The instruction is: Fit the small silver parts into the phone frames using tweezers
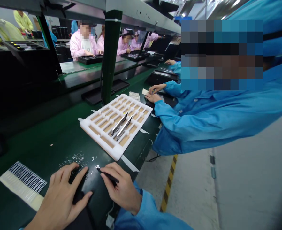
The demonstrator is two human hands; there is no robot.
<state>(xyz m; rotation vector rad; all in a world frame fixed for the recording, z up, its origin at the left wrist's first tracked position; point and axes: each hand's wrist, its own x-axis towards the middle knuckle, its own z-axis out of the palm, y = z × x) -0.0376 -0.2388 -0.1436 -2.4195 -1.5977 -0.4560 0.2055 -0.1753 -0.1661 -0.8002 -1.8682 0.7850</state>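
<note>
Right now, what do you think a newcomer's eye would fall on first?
The white foam tray stands mid-bench, two metal bars lying in its slots. In the foreground, the right hand grips a slim black tool beside scattered white bits, and a co-worker's blue coat fills the right.

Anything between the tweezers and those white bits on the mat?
Nothing visible. The tweezers in the right hand have their tip right at the nearest white bits. The left hand lies off to the side, not between them.
</note>
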